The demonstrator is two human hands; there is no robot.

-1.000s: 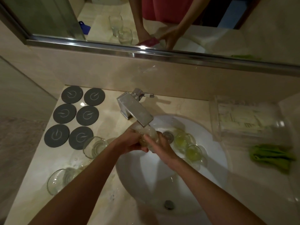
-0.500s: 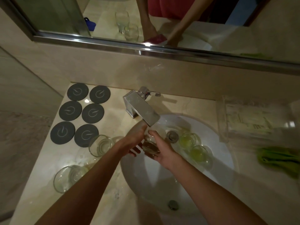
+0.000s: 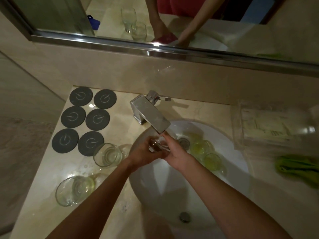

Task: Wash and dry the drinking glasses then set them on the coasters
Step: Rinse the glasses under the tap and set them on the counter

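Glass (image 3: 158, 144) sits under the faucet (image 3: 150, 116) spout, gripped from both sides: left hand (image 3: 144, 155) and right hand (image 3: 176, 153) with fingers curled round it. Washing is mid-way, I judge. Two glasses (image 3: 107, 155) stand on the surface left of the faucet, two (image 3: 201, 146) in the basin right of it. Six coasters (image 3: 84, 120) left of the faucet bear nothing; cloth (image 3: 296, 168) lies far right, drying not begun.

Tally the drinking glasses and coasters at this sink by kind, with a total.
Coasters: 6, dark grey, first at, all bare.
Glasses on the counter: 2.
Glasses in the basin: 2.
Glass held under the tap: 1.
Total: 11.
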